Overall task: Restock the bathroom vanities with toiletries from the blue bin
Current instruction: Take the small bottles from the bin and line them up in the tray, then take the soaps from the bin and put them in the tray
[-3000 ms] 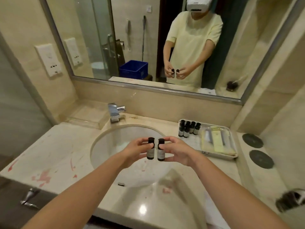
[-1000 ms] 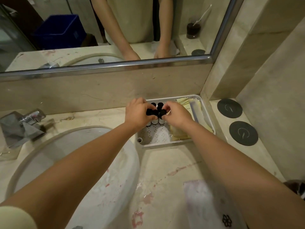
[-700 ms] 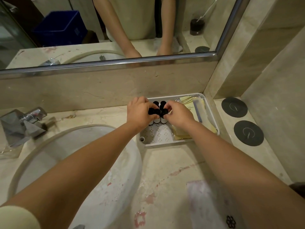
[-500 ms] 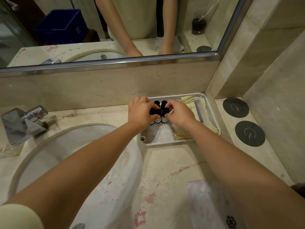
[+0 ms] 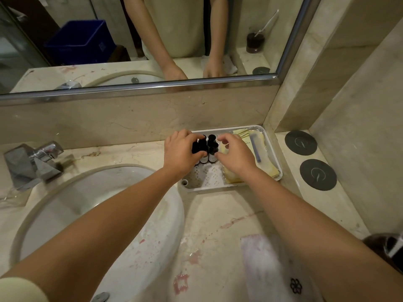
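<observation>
I have one view only: a wide-angle camera on the person's head, looking forward and steeply down over the vanity counter (image 5: 218,214). It sits close. Both forearms enter from the near edge, and the left hand (image 5: 178,153) and right hand (image 5: 235,158) frame the bottles (image 5: 210,147) in the tray (image 5: 209,189) at mid-frame. The mirror (image 5: 152,86) spans the far top, and the sink (image 5: 76,192) fills the near left.
</observation>
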Tool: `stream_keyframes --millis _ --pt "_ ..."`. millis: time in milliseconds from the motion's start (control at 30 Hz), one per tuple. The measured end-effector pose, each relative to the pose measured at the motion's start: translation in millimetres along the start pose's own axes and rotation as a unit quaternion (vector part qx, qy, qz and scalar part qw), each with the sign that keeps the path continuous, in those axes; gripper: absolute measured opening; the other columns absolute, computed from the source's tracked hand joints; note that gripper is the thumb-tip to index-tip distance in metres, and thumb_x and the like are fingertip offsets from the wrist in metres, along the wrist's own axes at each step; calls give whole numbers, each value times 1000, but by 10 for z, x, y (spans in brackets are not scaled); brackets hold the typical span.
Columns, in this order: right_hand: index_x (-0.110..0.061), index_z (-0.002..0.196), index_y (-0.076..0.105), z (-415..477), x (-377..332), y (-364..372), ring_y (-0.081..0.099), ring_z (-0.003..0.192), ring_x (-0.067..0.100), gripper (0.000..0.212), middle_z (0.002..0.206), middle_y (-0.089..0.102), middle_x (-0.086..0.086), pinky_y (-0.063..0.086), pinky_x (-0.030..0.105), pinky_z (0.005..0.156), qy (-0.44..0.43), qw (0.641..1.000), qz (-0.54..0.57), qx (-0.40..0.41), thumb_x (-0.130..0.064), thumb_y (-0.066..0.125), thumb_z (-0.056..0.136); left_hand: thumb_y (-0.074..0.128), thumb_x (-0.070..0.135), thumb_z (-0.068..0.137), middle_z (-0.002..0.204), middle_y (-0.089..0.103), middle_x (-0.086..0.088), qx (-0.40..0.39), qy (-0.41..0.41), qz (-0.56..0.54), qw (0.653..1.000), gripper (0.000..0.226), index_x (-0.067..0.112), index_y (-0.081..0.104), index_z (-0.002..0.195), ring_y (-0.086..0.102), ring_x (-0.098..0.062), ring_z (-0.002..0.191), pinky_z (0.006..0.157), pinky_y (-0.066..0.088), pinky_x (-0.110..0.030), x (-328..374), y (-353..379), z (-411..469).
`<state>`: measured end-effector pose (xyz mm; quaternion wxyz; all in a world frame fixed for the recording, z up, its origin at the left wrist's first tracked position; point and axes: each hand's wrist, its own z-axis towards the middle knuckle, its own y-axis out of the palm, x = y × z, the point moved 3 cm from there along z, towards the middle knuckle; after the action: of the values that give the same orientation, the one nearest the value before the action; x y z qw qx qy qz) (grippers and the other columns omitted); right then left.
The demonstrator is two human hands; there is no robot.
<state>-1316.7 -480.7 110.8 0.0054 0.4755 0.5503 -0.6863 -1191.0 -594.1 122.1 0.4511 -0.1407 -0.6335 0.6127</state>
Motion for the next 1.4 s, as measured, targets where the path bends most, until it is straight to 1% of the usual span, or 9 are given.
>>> stream_keyframes --millis 133,233,367,467,567,767,1033,1133,1400 --pt "-27 126 54 -199 -39 -40 49 118 17 43 134 47 -5 52 40 84 -22 1000 -8 15 -21 67 85 74 42 78 112 59 8 27 -12 -35 999 52 33 56 126 49 -17 108 92 31 -31 39 -90 -205" --pt "-26 129 53 -366 -109 -45 46 123 17 45 138 43 -5 51 38 86 -37 999 -29 13 -24 66 86 74 41 79 114 60 6 31 -15 -42 999 56 29 54 129 51 -17 110 94 33 -31 30 -163 -388" --pt "-25 139 46 -597 -252 -27 40 131 18 57 146 38 -5 47 38 96 -56 996 -68 -17 -28 67 86 73 42 80 127 58 3 16 -27 -44 999 62 25 51 135 49 -18 121 101 36 -34 -19 -274 -654" --pt "-23 145 38 -764 -388 11 34 138 20 66 152 32 -2 40 39 106 -77 990 -113 -43 -30 67 86 72 44 81 135 53 2 -2 -46 -39 998 65 24 47 138 46 -18 126 105 38 -36 -88 -367 -866" --pt "-23 145 36 -935 -555 81 30 140 23 67 154 29 -1 34 38 109 -105 982 -147 -61 -29 68 86 71 46 82 140 49 0 -11 -68 -25 997 70 22 43 141 45 -19 129 105 40 -37 -177 -489 -1095" --pt "-22 147 33 -1244 -988 323 29 139 25 70 154 27 0 30 37 110 -170 963 -181 -109 -23 63 84 69 49 82 145 44 0 -11 -134 5 991 76 22 36 145 42 -21 131 105 40 -36 -445 -788 -1636" --pt "-22 149 30 -1714 -1849 895 28 140 22 70 154 29 -1 26 35 113 -302 914 -213 -169 -22 60 85 66 43 85 148 36 2 5 -236 24 972 75 22 30 147 37 -19 134 103 39 -35 -981 -1298 -2634" --pt "-23 150 30 -1937 -2218 1171 28 141 22 68 153 30 -1 26 35 113 -349 891 -210 -201 -23 58 87 67 43 85 147 37 2 20 -277 41 960 73 22 32 146 41 -19 132 104 40 -36 -1179 -1516 -3074" --pt "-22 146 34 -2677 -3054 1823 34 136 24 71 148 37 2 31 35 108 -463 817 -212 -270 -27 62 82 65 43 86 143 41 -1 76 -402 51 911 70 20 35 145 44 -21 127 100 42 -36 -1589 -1999 -4286"
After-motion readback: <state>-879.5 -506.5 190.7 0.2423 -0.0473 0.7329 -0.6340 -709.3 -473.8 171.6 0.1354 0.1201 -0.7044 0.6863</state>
